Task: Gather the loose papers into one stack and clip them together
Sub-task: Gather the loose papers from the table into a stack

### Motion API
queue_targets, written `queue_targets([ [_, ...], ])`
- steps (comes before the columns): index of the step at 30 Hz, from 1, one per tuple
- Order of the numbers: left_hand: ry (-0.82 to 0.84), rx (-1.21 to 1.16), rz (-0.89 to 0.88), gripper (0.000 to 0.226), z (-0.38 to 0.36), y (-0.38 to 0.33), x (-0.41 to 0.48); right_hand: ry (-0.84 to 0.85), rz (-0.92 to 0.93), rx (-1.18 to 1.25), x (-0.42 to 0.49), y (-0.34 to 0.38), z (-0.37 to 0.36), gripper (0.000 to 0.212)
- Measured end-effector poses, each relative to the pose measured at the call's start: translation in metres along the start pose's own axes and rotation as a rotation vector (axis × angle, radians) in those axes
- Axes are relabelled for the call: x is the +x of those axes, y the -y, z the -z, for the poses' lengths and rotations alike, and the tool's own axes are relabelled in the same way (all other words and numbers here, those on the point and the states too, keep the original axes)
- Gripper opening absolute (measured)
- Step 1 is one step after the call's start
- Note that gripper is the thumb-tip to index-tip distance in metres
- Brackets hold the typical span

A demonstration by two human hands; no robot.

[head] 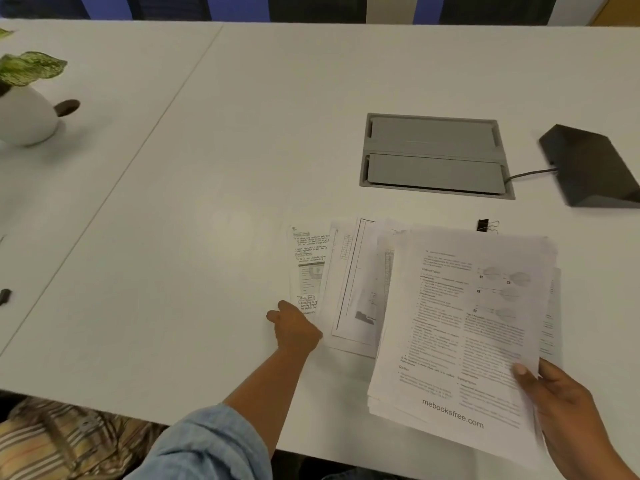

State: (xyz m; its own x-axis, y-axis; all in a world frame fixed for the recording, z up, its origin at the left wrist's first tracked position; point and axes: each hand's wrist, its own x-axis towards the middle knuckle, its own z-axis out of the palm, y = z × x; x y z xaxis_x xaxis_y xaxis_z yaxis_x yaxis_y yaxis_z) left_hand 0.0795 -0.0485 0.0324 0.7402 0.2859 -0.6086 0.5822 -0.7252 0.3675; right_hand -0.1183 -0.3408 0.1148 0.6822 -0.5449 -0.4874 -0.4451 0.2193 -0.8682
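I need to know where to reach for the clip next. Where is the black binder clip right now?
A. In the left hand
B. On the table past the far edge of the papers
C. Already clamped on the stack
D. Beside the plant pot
B: the black binder clip lies loose on the table just beyond the stack, in neither hand.

A white desk [207, 168] with a seam running across its left part carries loose papers [349, 282] fanned out near the front edge, with a black clip [485, 225] just behind them. A grey hatch [434, 155] is set into the top, a cabled black box [588, 168] to its right. A white pot [26, 116] with a plant stands far left.
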Motion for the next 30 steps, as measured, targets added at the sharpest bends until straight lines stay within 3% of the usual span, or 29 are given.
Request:
queue_targets([
  [2,0.009,-0.135,0.001,0.076,0.000,0.001,0.005,-0.006,-0.001,-0.001,0.000,-0.002,0.002,0.071],
  [7,-0.016,-0.251,-0.094,0.036,0.000,0.003,0.017,-0.001,-0.017,0.026,-0.001,-0.008,0.007,0.054],
  [12,0.031,-0.404,-0.122,0.032,-0.002,-0.006,0.023,0.002,-0.025,0.048,-0.001,-0.007,0.010,0.026],
  [16,0.071,-0.463,-0.180,0.026,0.008,-0.006,0.028,0.002,-0.028,0.037,0.001,-0.005,0.013,0.034],
  [20,-0.017,-0.327,-0.266,0.035,0.026,0.002,0.030,0.005,-0.017,0.030,0.002,-0.001,0.011,0.038],
  [25,0.112,-0.305,-0.210,0.048,0.029,0.018,0.032,0.030,-0.025,0.004,0.004,0.002,0.004,0.040],
  [28,0.102,-0.244,-0.231,0.033,0.027,0.025,0.034,0.055,-0.026,0.011,0.004,0.002,0.000,0.041],
  [30,0.068,-0.239,-0.224,0.027,0.032,0.031,0.036,0.066,-0.003,-0.010,0.005,0.002,-0.002,0.058],
])
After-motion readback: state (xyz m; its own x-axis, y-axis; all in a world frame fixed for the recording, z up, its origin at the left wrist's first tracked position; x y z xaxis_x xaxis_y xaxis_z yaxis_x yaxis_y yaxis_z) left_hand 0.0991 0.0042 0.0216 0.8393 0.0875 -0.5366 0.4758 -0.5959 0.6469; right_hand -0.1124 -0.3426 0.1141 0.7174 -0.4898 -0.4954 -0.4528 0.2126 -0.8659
